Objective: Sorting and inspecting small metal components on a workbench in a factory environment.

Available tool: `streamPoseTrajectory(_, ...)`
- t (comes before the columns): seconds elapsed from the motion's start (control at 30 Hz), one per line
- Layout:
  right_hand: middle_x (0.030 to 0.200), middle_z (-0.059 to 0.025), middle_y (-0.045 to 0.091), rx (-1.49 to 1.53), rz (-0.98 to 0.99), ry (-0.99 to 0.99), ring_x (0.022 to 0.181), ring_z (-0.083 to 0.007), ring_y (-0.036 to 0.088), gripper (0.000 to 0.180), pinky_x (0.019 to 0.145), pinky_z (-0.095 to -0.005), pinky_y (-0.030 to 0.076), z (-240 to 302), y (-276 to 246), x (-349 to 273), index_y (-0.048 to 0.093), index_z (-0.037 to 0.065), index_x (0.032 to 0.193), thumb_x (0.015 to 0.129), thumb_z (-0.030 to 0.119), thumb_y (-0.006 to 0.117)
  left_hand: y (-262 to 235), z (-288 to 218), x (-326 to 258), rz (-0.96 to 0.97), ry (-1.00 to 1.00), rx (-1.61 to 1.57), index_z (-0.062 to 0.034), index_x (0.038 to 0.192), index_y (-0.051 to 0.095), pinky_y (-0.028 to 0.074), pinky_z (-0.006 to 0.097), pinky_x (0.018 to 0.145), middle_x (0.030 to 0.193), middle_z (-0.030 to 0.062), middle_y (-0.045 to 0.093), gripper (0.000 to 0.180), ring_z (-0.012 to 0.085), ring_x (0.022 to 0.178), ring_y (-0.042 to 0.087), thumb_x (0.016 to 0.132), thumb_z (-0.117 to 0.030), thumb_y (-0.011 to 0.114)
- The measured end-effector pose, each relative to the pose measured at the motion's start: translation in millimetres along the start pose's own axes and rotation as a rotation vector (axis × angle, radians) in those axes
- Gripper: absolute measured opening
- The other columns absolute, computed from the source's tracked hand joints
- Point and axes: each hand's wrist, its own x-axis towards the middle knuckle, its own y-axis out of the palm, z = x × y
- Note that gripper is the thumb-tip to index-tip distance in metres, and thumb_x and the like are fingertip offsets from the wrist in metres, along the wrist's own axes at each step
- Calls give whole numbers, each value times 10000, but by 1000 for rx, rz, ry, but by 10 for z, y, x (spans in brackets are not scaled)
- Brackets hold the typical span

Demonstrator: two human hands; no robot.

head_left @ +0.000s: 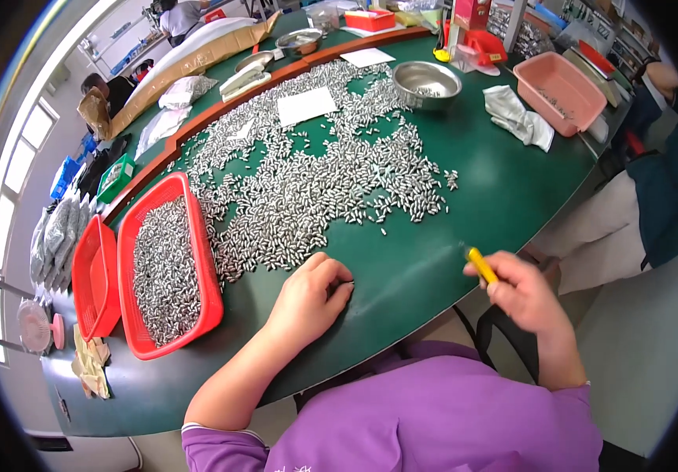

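My left hand (310, 299) rests curled on the green table (496, 189), just below a wide spread of small silver metal pieces (315, 181); whether it holds any is hidden by the fingers. My right hand (521, 293) hovers at the table's near edge, gripping a slim yellow tool (481, 265) that points up and left. A red basket (167, 267) full of the same silver pieces sits left of my left hand.
A second red basket (95, 277) stands further left. A steel bowl (427, 82), white paper (306, 105), white gloves (518, 116) and a pink tray (561, 91) lie at the back. Another person (661, 181) sits on the right.
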Motion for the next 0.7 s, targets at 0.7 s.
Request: streamPoseTrajectory(0.7,830,-112,686,-345,238,-63,668,-279,677,648,596,-386,560,242,787,-34,363,107,1490,886,44,588,18,-289,-88,240,-208,-80,-36,804,655,495,323,634,784,52,580,120,187,687,605,770,-91,756)
